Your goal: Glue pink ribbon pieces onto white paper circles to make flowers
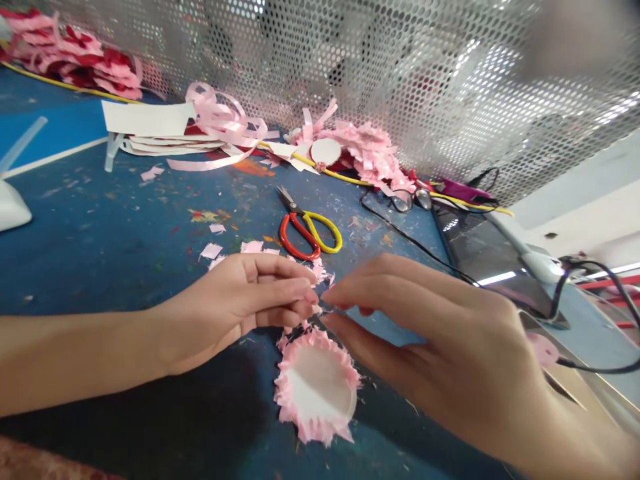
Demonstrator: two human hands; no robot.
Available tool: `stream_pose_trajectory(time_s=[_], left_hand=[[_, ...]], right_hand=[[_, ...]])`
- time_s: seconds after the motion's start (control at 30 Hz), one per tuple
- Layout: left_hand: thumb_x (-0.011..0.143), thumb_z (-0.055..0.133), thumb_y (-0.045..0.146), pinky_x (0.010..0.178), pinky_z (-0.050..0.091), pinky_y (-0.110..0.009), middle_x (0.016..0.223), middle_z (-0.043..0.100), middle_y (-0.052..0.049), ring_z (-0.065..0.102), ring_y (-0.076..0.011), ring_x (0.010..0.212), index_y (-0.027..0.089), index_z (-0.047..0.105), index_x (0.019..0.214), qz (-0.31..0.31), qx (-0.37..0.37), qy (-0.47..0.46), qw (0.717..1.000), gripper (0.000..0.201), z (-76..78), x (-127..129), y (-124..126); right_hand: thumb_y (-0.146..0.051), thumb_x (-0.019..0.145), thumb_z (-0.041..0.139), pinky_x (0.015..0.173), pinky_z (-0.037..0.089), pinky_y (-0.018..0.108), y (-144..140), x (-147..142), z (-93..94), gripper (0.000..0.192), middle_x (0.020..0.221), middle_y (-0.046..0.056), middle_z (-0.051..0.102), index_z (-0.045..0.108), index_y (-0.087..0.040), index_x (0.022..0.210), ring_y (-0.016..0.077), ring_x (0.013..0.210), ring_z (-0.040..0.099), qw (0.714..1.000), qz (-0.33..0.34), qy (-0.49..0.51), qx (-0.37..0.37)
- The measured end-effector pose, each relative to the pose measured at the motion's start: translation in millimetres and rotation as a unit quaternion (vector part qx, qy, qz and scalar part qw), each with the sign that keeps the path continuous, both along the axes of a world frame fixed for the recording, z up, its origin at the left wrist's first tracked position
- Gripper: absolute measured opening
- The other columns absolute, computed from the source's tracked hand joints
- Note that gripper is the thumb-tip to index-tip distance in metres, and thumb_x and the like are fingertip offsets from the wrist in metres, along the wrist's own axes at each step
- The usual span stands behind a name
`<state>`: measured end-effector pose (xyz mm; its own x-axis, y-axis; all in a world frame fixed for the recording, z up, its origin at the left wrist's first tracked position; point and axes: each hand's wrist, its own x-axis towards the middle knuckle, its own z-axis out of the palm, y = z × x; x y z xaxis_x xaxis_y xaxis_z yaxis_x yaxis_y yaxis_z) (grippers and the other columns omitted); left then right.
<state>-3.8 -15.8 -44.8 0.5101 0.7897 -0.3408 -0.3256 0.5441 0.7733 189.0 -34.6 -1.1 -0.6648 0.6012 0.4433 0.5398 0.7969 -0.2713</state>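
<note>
My left hand and my right hand meet fingertip to fingertip above a blue work table. Between the fingertips is a small pink ribbon piece, pinched by both hands. Just below the fingers lies a white round disc ringed with pink ribbon petals, flat on the table. Red and yellow handled scissors lie beyond my hands, blades pointing away.
Pink ribbon loops and white paper strips are piled at the back by a perforated metal screen. More pink petal pieces and red-pink flowers lie there. A dark tablet with black cables lies at right. Scraps litter the table.
</note>
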Motion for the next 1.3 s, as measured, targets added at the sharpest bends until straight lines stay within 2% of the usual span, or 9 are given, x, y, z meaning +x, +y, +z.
stream_pose_trajectory(time_s=[0.13,0.23,0.37,0.6,0.77,0.93,1.13,1.3], left_hand=[[0.076,0.075,0.018,0.055,0.051,-0.008,0.063,0.067,0.005,0.063,-0.0041,0.059,0.018,0.067,0.073,0.017,0.017,0.011,1.000,0.009,-0.3,-1.3,-0.8],[0.075,0.076,0.021,0.054,0.051,-0.009,0.064,0.068,0.005,0.065,-0.0059,0.061,0.018,0.065,0.076,0.019,0.042,0.022,0.999,0.011,-0.3,-2.0,-2.5],[0.072,0.079,0.023,0.056,0.052,-0.011,0.064,0.070,0.003,0.067,-0.0083,0.063,0.018,0.063,0.082,0.021,0.063,0.029,0.997,0.019,-0.1,-2.2,-6.2],[0.068,0.081,0.020,0.054,0.049,-0.009,0.061,0.069,0.007,0.061,-0.0044,0.055,0.019,0.057,0.088,0.057,0.079,-0.007,0.995,0.032,-0.9,2.1,-11.8],[0.070,0.080,0.017,0.059,0.052,-0.013,0.071,0.073,0.004,0.065,-0.0069,0.061,0.022,0.050,0.097,0.074,0.090,0.008,0.993,0.040,-1.8,3.9,-12.7],[0.066,0.081,0.015,0.058,0.055,-0.015,0.070,0.072,0.005,0.068,-0.0095,0.061,0.023,0.049,0.096,0.082,0.105,0.041,0.990,0.045,-2.1,4.0,-12.5],[0.068,0.080,0.019,0.062,0.057,-0.015,0.075,0.075,0.003,0.072,-0.0132,0.066,0.024,0.053,0.095,0.083,0.118,0.081,0.986,0.038,1.0,3.7,-17.5],[0.071,0.079,0.023,0.065,0.056,-0.011,0.076,0.075,0.004,0.073,-0.0126,0.071,0.025,0.055,0.089,0.065,0.137,0.072,0.986,0.030,2.2,4.0,-17.9]], right_hand=[[-0.016,0.088,0.059,0.065,0.045,0.026,0.7,-5.8,-6.6,0.004,0.078,0.003,0.063,0.062,-0.013,0.088,0.0112,0.071,0.056,0.999,-0.007,-0.030,0.033],[-0.018,0.089,0.059,0.062,0.044,0.025,0.3,-5.9,-5.0,0.007,0.075,0.001,0.062,0.062,-0.014,0.086,0.0100,0.068,0.056,0.998,-0.033,-0.027,0.039],[-0.017,0.087,0.060,0.061,0.045,0.024,-2.6,-4.5,-4.7,0.004,0.075,0.000,0.064,0.061,-0.016,0.083,0.0091,0.068,0.056,0.997,-0.029,-0.027,0.063],[-0.013,0.085,0.060,0.057,0.048,0.023,-12.4,-5.5,-7.3,0.005,0.073,-0.002,0.067,0.059,-0.018,0.084,0.0094,0.064,0.061,0.991,-0.039,-0.033,0.120],[-0.013,0.085,0.060,0.056,0.046,0.020,-14.7,-7.4,-2.9,0.007,0.070,-0.003,0.068,0.061,-0.018,0.081,0.0077,0.060,0.060,0.994,-0.042,-0.037,0.096],[-0.014,0.086,0.058,0.056,0.046,0.022,-14.3,-8.4,-10.4,0.015,0.066,-0.002,0.065,0.058,-0.018,0.072,0.0078,0.057,0.058,0.995,-0.056,-0.013,0.087],[-0.013,0.087,0.054,0.056,0.045,0.025,-14.4,-5.7,-17.5,0.011,0.066,-0.003,0.063,0.061,-0.018,0.080,0.0092,0.059,0.056,0.996,-0.077,-0.005,0.046],[-0.010,0.085,0.054,0.055,0.043,0.025,-20.0,2.2,-9.7,0.013,0.065,-0.002,0.059,0.058,-0.020,0.078,0.0100,0.059,0.055,0.995,-0.085,-0.028,0.041]])
